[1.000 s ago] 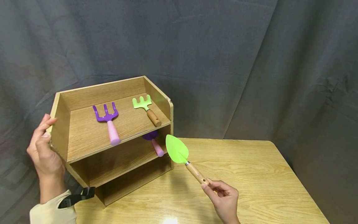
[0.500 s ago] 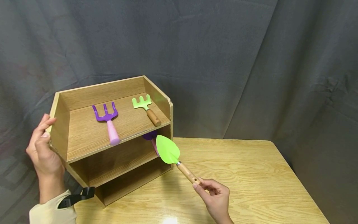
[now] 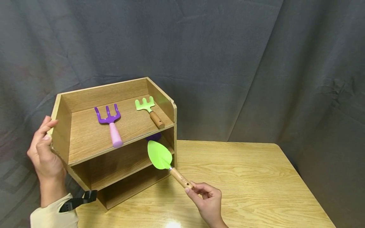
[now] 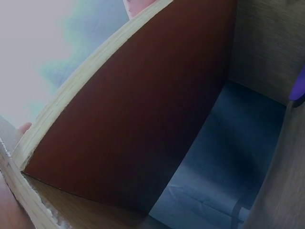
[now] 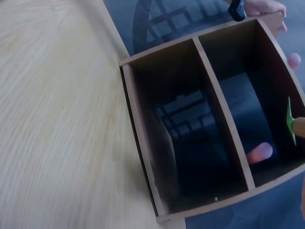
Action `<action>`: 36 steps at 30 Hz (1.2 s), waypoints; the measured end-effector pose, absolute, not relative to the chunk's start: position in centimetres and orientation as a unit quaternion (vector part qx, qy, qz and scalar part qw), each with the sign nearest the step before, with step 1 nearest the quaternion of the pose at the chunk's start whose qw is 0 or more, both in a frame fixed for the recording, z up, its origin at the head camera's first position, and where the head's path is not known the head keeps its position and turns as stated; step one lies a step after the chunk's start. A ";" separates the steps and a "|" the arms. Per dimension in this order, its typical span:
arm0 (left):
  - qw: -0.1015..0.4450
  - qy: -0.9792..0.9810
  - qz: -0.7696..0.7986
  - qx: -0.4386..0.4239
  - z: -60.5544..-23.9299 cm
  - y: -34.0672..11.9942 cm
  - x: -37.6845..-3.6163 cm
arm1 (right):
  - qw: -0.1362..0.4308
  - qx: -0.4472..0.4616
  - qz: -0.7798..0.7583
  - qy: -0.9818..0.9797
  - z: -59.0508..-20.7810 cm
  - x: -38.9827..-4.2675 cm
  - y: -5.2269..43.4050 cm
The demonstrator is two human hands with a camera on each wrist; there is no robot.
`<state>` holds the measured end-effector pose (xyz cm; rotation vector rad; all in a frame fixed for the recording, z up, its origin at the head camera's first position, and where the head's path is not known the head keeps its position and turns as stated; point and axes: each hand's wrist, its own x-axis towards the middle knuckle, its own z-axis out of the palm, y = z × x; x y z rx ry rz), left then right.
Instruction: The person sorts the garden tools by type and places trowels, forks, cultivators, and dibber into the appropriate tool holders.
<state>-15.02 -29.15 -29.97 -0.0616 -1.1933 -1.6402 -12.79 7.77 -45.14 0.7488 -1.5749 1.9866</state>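
**Green trowel blade now at the mouth of the middle shelf**

From my end, the change is in the right hand [image 3: 209, 202]: it pinches the tail of the wooden handle of the green trowel [image 3: 159, 155] between fingertips and thumb, and it has carried the tool leftward and a little down. A second ago the blade hung in open air off the right front corner of the wooden shelf unit [image 3: 114, 95]; half a second ago it overlapped that corner post; now it sits in front of the middle shelf opening, just under the top shelf's front edge, covering the pink handle of the purple trowel [image 3: 154, 136] that showed before. I read this as the trowel being fed into the middle compartment, beside that purple tool, though it is not yet set down.

The left hand [image 3: 45, 155] has not shifted: its fingers grasp the unit's upper left side wall. The purple fork [image 3: 109, 122] and green rake [image 3: 149, 111] lie unmoved on the top shelf.
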 end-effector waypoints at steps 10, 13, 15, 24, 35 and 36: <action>0.527 -0.481 -0.700 -0.039 -30.0 -29.2 -15.2 | 0.247 0.292 0.732 -0.565 -45.8 -13.0 6.2; 0.534 -0.479 -0.695 -0.051 -30.0 -29.1 -15.3 | 0.247 0.294 0.729 -0.567 -46.0 -13.2 5.8; 0.538 -0.478 -0.692 -0.057 -30.0 -29.1 -15.3 | 0.246 0.295 0.728 -0.568 -46.1 -13.2 5.6; 0.530 -0.476 -0.701 -0.039 -29.9 -29.2 -15.2 | 0.233 0.285 0.729 -0.578 -46.5 -13.5 4.4; 0.526 -0.503 -0.685 -0.024 -29.9 -29.2 -15.0 | 0.248 0.276 0.717 -0.590 -47.1 -13.8 2.7; 0.526 -0.501 -0.686 -0.024 -29.9 -29.2 -15.0 | 0.250 0.275 0.716 -0.591 -47.2 -13.9 2.6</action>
